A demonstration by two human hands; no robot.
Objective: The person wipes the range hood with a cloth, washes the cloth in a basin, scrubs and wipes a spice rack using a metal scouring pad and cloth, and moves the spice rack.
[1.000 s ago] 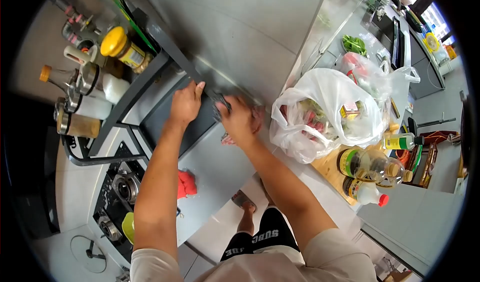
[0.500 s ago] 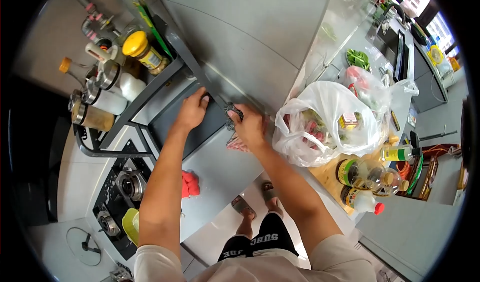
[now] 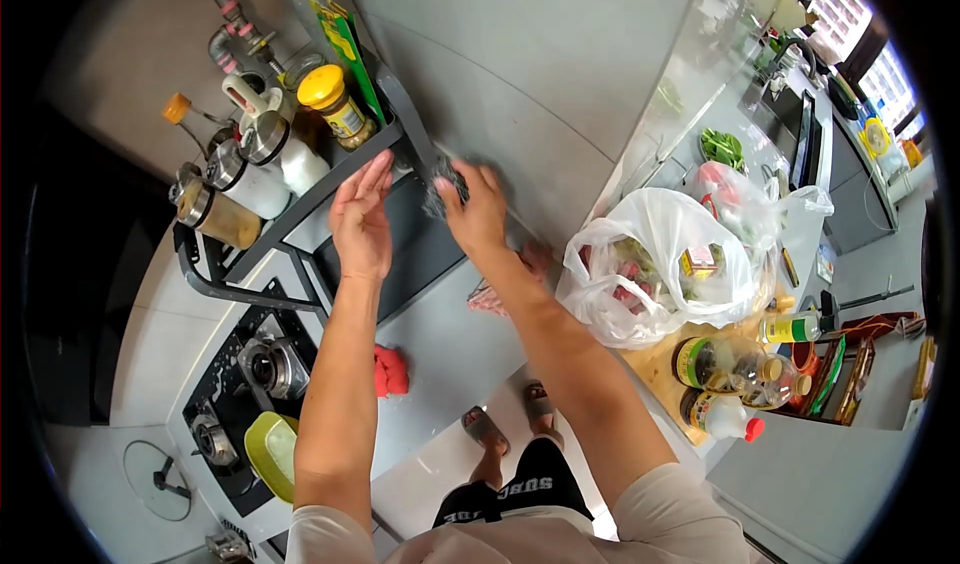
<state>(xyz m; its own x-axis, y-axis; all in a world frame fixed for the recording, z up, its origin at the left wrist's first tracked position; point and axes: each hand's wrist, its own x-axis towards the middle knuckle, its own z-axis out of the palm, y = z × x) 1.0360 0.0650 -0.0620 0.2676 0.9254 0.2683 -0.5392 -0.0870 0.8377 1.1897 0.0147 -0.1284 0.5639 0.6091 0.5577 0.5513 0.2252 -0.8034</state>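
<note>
My right hand (image 3: 476,210) is closed around a dark grey steel wool scrubber (image 3: 446,186), which is against the right-hand post of a dark metal spice rack (image 3: 405,129). My left hand (image 3: 361,226) has its fingers stretched out at the front bar of the rack's upper shelf. Whether it touches the bar I cannot tell. Below both hands lies the rack's dark lower tray (image 3: 415,259). On the upper shelf stand a yellow-lidded jar (image 3: 335,104) and several seasoning jars, such as one of white powder (image 3: 298,159).
A gas stove (image 3: 262,364) with a green basin (image 3: 272,454) is at lower left. A red cloth (image 3: 391,371) lies on the counter (image 3: 450,344). To the right are a white plastic bag of groceries (image 3: 650,224), and several bottles (image 3: 715,364) on a wooden board (image 3: 650,369).
My left hand has lifted from the lower tray up to the shelf bar and its fingers have straightened. The right hand has shifted slightly up and left with the scrubber. The view has shifted.
</note>
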